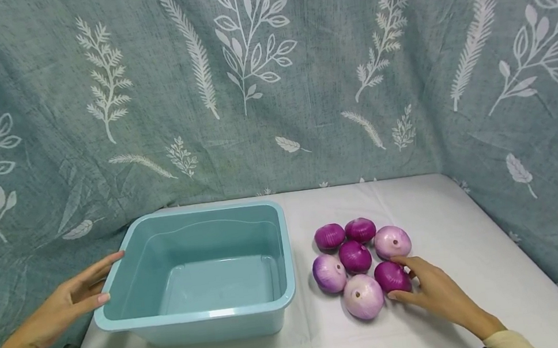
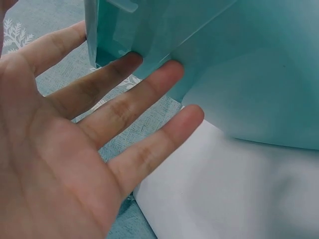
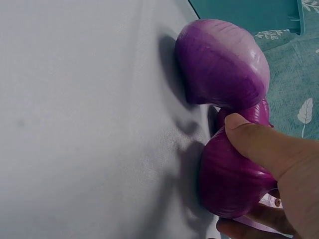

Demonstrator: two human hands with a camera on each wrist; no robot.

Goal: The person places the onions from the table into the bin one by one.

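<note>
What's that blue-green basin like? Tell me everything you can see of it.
The basin is pale blue-green and glossy, and looks like plastic. It is roughly rectangular with rounded corners, a broad rim, and walls that narrow towards a flat floor. It sits upright on the white surface, its open top showing no onions inside. The left hand appears to touch its left rim with thumb and fingertips. The onions lie to its right, apart from it.

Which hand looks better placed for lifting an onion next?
Right, most likely: the right hand grips a dark purple onion, while the left hand is across at the basin, holding no onion.
</note>
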